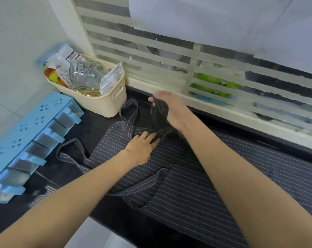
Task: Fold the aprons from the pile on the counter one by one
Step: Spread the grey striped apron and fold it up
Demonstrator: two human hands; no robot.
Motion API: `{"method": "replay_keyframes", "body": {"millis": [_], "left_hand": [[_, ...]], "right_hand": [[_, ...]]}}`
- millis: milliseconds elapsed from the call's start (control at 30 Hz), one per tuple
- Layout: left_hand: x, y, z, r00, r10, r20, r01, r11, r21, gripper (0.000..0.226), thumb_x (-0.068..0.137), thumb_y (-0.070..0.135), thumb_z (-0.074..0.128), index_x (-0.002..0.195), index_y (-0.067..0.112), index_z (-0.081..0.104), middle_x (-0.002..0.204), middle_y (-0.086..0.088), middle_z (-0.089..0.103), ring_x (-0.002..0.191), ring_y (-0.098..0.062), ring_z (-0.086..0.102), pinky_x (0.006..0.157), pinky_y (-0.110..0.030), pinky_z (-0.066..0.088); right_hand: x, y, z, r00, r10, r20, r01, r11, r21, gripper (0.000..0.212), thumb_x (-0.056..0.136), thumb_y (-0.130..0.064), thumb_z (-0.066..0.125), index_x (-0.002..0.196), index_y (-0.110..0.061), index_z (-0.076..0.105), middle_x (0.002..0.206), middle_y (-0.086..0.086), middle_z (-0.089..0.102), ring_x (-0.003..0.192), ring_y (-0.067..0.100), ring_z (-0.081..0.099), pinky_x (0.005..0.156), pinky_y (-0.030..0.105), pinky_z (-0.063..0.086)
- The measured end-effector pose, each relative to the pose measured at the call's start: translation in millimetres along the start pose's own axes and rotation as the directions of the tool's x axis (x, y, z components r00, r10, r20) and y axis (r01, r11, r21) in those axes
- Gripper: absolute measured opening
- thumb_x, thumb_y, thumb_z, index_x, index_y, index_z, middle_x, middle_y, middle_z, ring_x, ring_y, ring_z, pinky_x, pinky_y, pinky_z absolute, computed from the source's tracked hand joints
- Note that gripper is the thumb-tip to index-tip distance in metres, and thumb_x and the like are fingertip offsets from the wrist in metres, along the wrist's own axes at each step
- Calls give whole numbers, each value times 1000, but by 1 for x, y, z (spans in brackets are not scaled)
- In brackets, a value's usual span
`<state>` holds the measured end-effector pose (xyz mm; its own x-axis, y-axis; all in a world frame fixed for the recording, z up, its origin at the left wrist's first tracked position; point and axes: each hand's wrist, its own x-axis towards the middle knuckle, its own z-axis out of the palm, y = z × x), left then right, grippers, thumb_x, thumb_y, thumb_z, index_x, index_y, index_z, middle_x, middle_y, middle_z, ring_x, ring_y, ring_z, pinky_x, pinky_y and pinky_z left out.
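A dark striped apron [196,190] is lying spread across the black counter [105,212], running from the middle of the counter out toward the right edge of view. Its upper end is bunched near the window ledge [223,106], and two looped straps are trailing off it: one strap [130,108] is curling up just beside the cream basket [105,102], the other strap [71,149] is lying loose on the counter near the blue rack [31,133].

The left hand [142,147] is resting palm down on the apron near its top edge, fingers [151,137] straight and slightly spread, pressing the cloth flat against the counter. The fabric is sitting directly under those fingertips, and a gathered fold is rising just past them.

The right hand [167,106] is raised above the counter, closer to the window, and is gripping a twisted bunch of the apron's upper part. The cloth is passing under the palm and hanging down from it to the left hand's fingertips. The thumb and fingers are curling round the bunch, though the hand is blurred, so how each finger is lying I cannot tell.

The basket is holding packets and a clear glass jar [85,74].
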<state>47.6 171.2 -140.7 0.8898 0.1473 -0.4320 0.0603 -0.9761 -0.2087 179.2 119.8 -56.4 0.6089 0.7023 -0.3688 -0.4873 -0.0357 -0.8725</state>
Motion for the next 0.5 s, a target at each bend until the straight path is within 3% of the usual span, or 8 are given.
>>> {"method": "replay_keyframes", "body": {"millis": [100, 167, 200, 267, 333, 367, 433, 500], "left_hand": [[-3, 5, -4, 998, 41, -42, -37, 995, 88, 62, 95, 29, 44, 150, 17, 18, 148, -11, 21, 131, -29, 28, 103, -37, 31], [-4, -3, -10, 997, 59, 40, -43, 947, -319, 66, 94, 25, 47, 151, 20, 14, 137, -8, 37, 118, -22, 46, 95, -30, 38], [-4, -8, -18, 996, 40, 75, 16, 779, -627, 68, 94, 20, 50, 151, 23, 12, 127, -5, 48, 103, -15, 55, 86, -24, 43], [-3, -26, -39, 987, -122, 100, 122, 189, -974, 63, 94, 11, 50, 149, 21, 21, 105, 2, 60, 72, -6, 59, 64, -16, 48], [-3, -47, -54, 945, -296, 139, 67, -243, -968, 51, 96, 7, 47, 144, 17, 33, 104, -3, 61, 72, -8, 60, 64, -18, 53], [-5, -59, -60, 943, -309, 123, 26, -298, -954, 52, 96, 7, 47, 144, 20, 32, 107, -7, 62, 78, -9, 62, 71, -22, 53], [-11, -76, -64, 956, -289, 43, 36, -31, -999, 56, 93, 2, 49, 143, 23, 34, 104, -15, 67, 83, -12, 63, 71, -22, 52], [-16, -85, -63, 948, -315, -38, 69, 320, -945, 53, 90, -3, 50, 137, 21, 42, 105, -16, 66, 87, -21, 63, 73, -24, 51]], "right_hand": [[-14, -44, 8, 990, -116, 84, 111, 992, 58, 32, 91, 0, 54, 122, -2, 44, 79, 10, 65, 55, 10, 50, 51, 19, 43], [-28, -63, 7, 960, -88, 265, 141, 973, -185, 30, 91, 1, 53, 119, -5, 46, 86, 10, 69, 48, 8, 45, 44, 18, 38], [-35, -66, 3, 930, -15, 367, 142, 936, -322, 27, 92, 0, 53, 118, -6, 49, 91, 9, 70, 48, 7, 44, 44, 17, 38], [-49, -61, -9, 838, 184, 513, 95, 877, -470, 25, 92, -1, 51, 116, -8, 52, 95, 11, 68, 50, 8, 46, 45, 15, 40], [-60, -45, -23, 756, 346, 556, -8, 853, -521, 25, 93, 1, 49, 117, -8, 51, 104, 18, 65, 52, 11, 49, 46, 16, 43], [-65, -36, -29, 730, 412, 545, -62, 835, -547, 25, 94, 2, 47, 117, -8, 50, 111, 17, 65, 53, 12, 52, 46, 17, 44], [-71, -13, -37, 721, 486, 494, -121, 790, -601, 25, 94, 3, 47, 116, -10, 49, 120, 10, 65, 61, 14, 61, 53, 20, 50], [-72, 11, -43, 808, 398, 434, -19, 754, -656, 32, 93, -2, 54, 120, -18, 49, 126, 5, 60, 85, 18, 66, 72, 28, 57]]}}
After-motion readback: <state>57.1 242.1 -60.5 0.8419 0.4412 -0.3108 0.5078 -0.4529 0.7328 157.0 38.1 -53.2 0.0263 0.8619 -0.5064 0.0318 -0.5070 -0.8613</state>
